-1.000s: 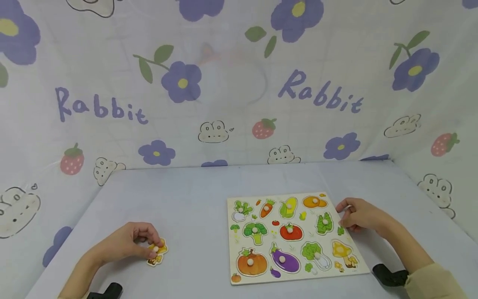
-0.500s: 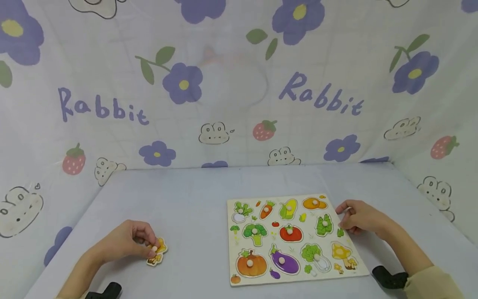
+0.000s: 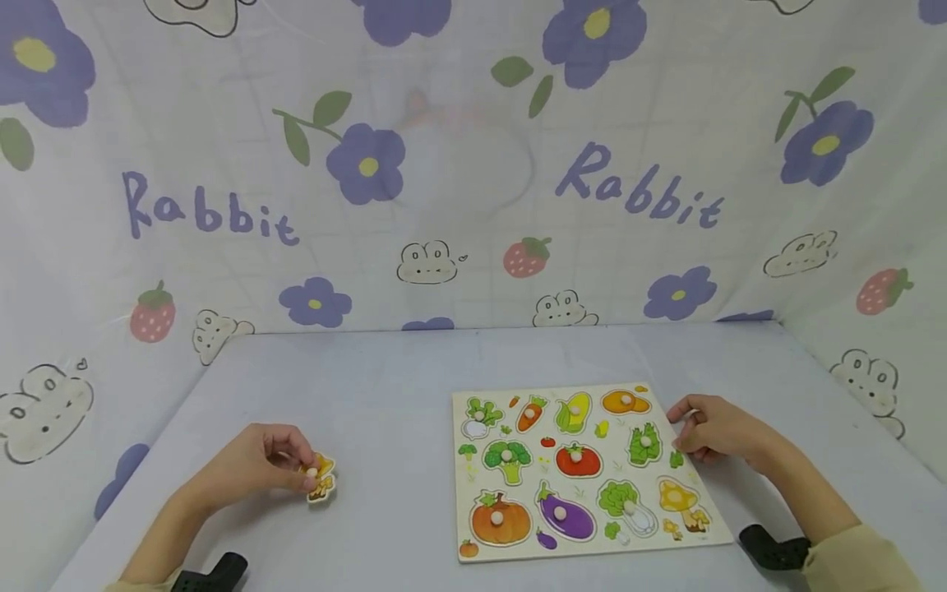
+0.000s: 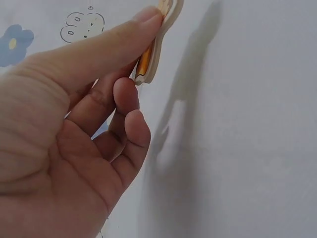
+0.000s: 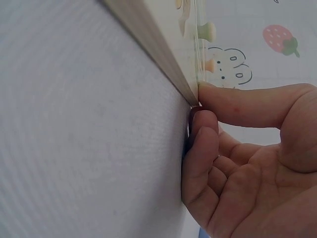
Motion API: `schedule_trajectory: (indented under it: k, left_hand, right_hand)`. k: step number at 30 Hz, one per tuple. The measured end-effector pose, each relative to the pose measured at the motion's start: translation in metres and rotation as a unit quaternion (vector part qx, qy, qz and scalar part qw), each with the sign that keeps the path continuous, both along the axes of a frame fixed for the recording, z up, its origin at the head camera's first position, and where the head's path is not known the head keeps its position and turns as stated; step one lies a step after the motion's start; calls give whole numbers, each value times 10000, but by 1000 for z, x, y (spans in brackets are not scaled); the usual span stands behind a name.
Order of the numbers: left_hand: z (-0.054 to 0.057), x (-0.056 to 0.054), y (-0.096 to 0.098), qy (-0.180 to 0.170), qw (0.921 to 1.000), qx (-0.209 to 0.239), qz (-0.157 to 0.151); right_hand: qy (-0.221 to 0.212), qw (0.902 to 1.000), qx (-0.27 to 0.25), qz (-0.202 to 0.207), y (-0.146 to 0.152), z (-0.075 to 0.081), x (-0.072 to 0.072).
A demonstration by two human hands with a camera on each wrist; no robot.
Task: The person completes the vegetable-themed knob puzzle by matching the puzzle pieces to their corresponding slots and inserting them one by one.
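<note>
My left hand (image 3: 255, 462) pinches a wooden mushroom puzzle piece (image 3: 322, 487) by its small knob, left of the puzzle board (image 3: 592, 552). In the left wrist view the piece (image 4: 144, 63) is seen edge-on between thumb and fingers, and its shadow falls on the table. The pale board carries vegetable pieces with round knobs, among them an eggplant (image 3: 568, 522), a tomato (image 3: 580, 462) and a pumpkin (image 3: 510, 526). At its lower right, a mushroom picture (image 3: 676, 496) shows no knob. My right hand (image 3: 728, 427) grips the board's right edge, thumb on top and fingers curled at the side.
A white cloth covers the table (image 3: 370, 395). Behind it hangs a curtain (image 3: 459, 181) printed with flowers, rabbits and strawberries. Black wrist mounts (image 3: 773, 549) sit at both wrists.
My left hand has lifted the mushroom piece a little off the table and shifted it slightly away from me, tilting it. The right hand and board stay in place.
</note>
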State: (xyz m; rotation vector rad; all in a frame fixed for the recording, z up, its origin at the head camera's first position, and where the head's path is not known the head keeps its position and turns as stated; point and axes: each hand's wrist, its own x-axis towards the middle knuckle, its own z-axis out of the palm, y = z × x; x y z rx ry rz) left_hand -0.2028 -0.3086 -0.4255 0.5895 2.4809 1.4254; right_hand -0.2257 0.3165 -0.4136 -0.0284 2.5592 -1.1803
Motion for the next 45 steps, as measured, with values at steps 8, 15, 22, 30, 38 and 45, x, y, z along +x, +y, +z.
schedule_trajectory:
  k: [8, 15, 22, 30, 38, 45]
  left_hand:
    - [7, 3, 18, -86, 9989, 301, 358]
    - [16, 15, 72, -188, 9951, 706, 660]
    - [16, 34, 133, -248, 9945, 761, 674]
    - [11, 43, 195, -112, 9946, 922, 463]
    - [8, 34, 267, -37, 9928, 1192, 136]
    - [9, 29, 331, -457, 9842, 1694, -223]
  right_hand:
    - [-62, 10000, 3, 8, 0, 0, -5]
    - [-88, 10000, -44, 10, 1, 1, -2]
    - [-43, 10000, -70, 26, -2, 2, -1]
    - [-39, 10000, -44, 38, 0, -1, -1]
    - [-36, 10000, 14, -2, 2, -4, -1]
    - [25, 9998, -161, 108, 1, -3, -2]
